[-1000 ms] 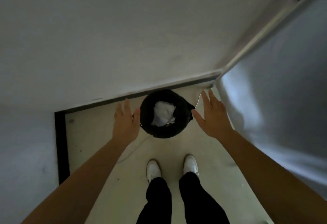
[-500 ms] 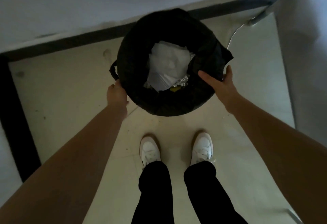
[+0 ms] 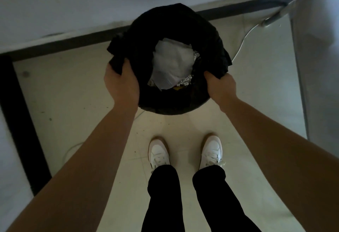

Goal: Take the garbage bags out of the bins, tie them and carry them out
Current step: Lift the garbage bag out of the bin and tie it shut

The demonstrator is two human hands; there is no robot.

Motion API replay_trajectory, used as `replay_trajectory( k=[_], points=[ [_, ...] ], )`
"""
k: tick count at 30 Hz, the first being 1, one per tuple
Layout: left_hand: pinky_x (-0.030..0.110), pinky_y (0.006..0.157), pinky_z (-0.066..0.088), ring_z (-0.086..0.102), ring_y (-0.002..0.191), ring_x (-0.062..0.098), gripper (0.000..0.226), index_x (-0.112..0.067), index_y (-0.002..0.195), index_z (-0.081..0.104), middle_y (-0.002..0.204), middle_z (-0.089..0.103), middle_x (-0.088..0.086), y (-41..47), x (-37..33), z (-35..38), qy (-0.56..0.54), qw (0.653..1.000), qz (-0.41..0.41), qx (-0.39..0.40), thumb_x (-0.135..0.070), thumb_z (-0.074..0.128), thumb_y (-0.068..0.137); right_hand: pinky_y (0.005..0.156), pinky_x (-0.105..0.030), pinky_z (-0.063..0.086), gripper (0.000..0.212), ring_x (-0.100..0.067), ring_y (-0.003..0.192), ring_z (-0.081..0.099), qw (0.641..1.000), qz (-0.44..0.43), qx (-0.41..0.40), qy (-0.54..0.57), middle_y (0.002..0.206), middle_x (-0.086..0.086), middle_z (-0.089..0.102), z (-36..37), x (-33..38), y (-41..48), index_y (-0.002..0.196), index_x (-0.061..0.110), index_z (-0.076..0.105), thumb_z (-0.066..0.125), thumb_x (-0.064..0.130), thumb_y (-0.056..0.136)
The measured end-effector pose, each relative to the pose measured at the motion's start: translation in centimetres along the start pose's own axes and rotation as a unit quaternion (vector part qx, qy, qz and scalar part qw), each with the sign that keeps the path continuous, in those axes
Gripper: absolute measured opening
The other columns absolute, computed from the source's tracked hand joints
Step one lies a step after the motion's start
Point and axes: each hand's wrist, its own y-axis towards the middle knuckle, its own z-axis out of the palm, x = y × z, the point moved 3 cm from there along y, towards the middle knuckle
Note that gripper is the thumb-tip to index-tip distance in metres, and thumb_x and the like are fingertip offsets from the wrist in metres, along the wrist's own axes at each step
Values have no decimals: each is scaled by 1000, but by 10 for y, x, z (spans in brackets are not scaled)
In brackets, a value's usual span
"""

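Observation:
A round bin lined with a black garbage bag (image 3: 176, 28) stands on the floor against the wall, straight in front of my feet. White paper (image 3: 171, 65) and a bit of crumpled foil (image 3: 185, 81) lie inside the bag. My left hand (image 3: 122, 83) grips the bag's edge at the left of the rim, bunching the plastic. My right hand (image 3: 221, 87) grips the bag's edge at the right of the rim. The bin itself is hidden under the bag.
A dark skirting strip (image 3: 60, 44) runs along the white wall behind the bin and down the left side. A white panel (image 3: 319, 66) closes the right side, with a thin cable (image 3: 242, 43) hanging beside it. My white shoes (image 3: 158, 153) stand on pale floor tiles.
Both hands have come from beside the bin onto its rim and closed on the bag's edge. The left edge of the bag is now lifted and bunched.

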Motion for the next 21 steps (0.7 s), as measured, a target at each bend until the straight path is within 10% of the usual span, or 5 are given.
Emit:
replay_trajectory(
  k=[7, 15, 21],
  points=[
    [7, 64, 38, 54, 70, -3, 25, -6, 107, 64, 82, 60, -9, -18, -31, -5, 102, 980, 165, 36, -27, 53, 100, 79, -34, 57, 91, -21, 100, 63, 990, 59, -37, 126, 106, 1, 61, 20, 8, -15, 126, 6, 50, 77, 68, 66],
    [15, 70, 40, 59, 80, 9, 27, -10, 108, 70, 89, 67, 0, -45, -60, -23, 195, 927, 311, 79, -30, 51, 103, 75, -53, 60, 24, -32, 77, 72, 990, -116, 69, -40, 87, -13, 71, -7, 6, -40, 84, 13, 57, 66, 33, 93],
    [0, 83, 27, 63, 87, 20, 24, -8, 111, 71, 92, 70, 6, -54, -81, -29, 258, 859, 409, 165, -23, 55, 102, 89, -39, 59, 22, -26, 103, 69, 982, -44, 163, 87, 120, -13, 68, -20, 1, -52, 118, 12, 61, 64, 16, 97]
  ],
)
